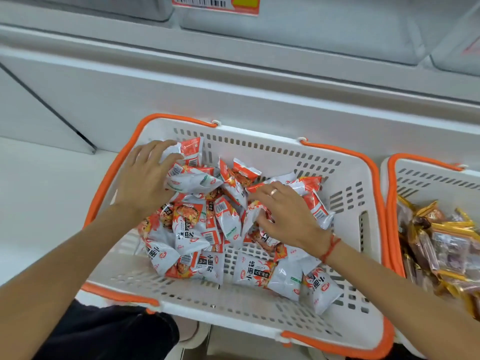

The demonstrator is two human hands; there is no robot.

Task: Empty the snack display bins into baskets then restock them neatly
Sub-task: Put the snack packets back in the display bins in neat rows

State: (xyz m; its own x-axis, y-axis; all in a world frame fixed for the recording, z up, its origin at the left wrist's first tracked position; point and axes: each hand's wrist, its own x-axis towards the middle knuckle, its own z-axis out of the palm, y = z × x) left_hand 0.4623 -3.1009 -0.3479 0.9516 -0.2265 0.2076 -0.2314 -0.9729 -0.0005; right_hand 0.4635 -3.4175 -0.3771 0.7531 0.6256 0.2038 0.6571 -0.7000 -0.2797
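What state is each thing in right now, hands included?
White basket: partly filled with snack packets.
Second basket: holds gold-wrapped snacks.
Left hand: gripping packets.
Right hand: fingers curled on packets.
Display bin: contents unclear.

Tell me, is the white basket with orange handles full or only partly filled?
Partly filled. The snack packets lie in a loose pile, and the basket shows bare slotted floor and walls.

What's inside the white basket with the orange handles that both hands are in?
The white basket holds a heap of red-and-white snack packets. The left hand and right hand cover some packets, and whatever lies under the heap is hidden.
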